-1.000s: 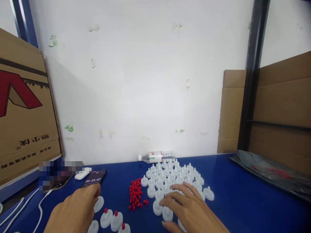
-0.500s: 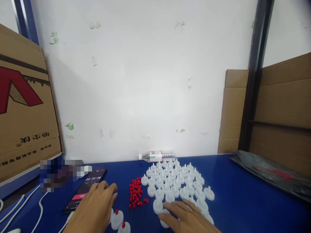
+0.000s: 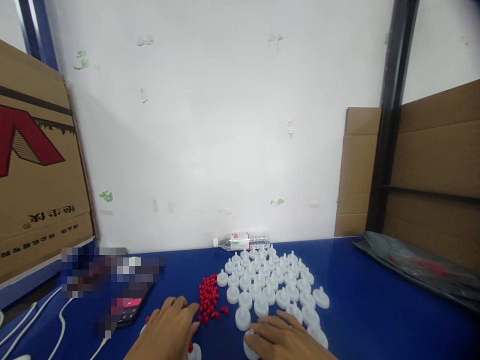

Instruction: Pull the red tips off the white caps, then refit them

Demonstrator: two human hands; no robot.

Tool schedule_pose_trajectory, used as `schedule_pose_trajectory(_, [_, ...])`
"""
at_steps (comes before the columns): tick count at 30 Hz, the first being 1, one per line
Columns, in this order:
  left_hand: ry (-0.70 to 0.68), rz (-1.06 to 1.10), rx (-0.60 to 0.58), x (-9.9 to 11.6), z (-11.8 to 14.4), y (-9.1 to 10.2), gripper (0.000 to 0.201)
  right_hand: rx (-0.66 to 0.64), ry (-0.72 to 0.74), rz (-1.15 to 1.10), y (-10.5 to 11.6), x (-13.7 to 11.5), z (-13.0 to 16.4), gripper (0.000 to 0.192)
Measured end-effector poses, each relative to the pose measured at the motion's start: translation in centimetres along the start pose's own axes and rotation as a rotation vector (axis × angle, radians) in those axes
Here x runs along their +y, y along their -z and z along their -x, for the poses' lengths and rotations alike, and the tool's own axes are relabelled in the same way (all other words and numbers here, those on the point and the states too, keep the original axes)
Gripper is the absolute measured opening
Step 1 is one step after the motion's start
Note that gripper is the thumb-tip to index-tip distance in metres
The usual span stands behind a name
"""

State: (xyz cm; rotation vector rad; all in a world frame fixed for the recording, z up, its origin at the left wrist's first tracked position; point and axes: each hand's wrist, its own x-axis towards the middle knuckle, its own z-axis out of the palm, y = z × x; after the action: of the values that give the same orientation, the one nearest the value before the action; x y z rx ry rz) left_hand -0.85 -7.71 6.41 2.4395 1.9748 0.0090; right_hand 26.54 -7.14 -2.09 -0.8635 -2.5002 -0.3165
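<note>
My left hand (image 3: 168, 327) is at the left edge of a pile of small red caps (image 3: 208, 298). Its fingers are bent, with a gap between thumb and forefinger, and I see nothing in them. Partly under it stands a white nozzle lid (image 3: 195, 353) with a red cap on its tip. My right hand (image 3: 287, 337) has its fingers closed on a white nozzle lid (image 3: 250, 346) at the front of the group. Behind it stand many more white nozzle lids (image 3: 261, 306), spouts up and without red caps.
A clear plastic bottle (image 3: 240, 241) lies against the wall. At left are a phone (image 3: 131, 310), white cables (image 3: 63, 320) and a large carton (image 3: 41, 150). A grey plastic bag (image 3: 412, 265) lies at right on the blue table (image 3: 375, 320).
My left hand has moved right, from beside the phone to the red caps. My right hand has shifted slightly left and its fingers have drawn together on the front white lid.
</note>
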Motion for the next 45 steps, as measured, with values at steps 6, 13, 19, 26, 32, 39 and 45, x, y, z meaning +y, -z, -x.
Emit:
schedule_pose_trajectory(6, [0.078,-0.095,-0.138,0.7,-0.2,-0.1,0.075,0.007,0.024,-0.003,-0.3,0.2,0.0,0.027])
schedule_pose_trajectory(13, [0.029,-0.104,-0.132,0.6,-0.3,0.1,0.074,-0.009,0.012,-0.022,-0.1,0.0,0.0,0.028])
schedule_pose_trajectory(19, [-0.002,-0.076,-0.132,1.8,0.2,1.4,0.054,-0.040,0.022,0.013,0.7,-0.4,-0.5,0.023])
schedule_pose_trajectory(26, [-0.055,-0.029,-0.069,2.2,0.6,1.3,0.042,-0.066,0.023,0.032,1.6,-0.9,-1.1,0.023])
schedule_pose_trajectory(32, [-0.026,0.092,-0.038,2.4,1.4,1.5,0.028,-0.099,0.015,-0.034,1.6,-0.5,-0.8,0.026])
schedule_pose_trajectory(39, [0.000,0.018,-0.065,2.2,1.1,1.6,0.040,-0.087,-0.001,-0.042,1.1,-0.5,-0.6,0.025])
schedule_pose_trajectory(45, [-0.009,0.013,-0.101,3.1,0.7,1.8,0.034,-0.095,-0.022,-0.066,2.1,-1.1,-1.2,0.026])
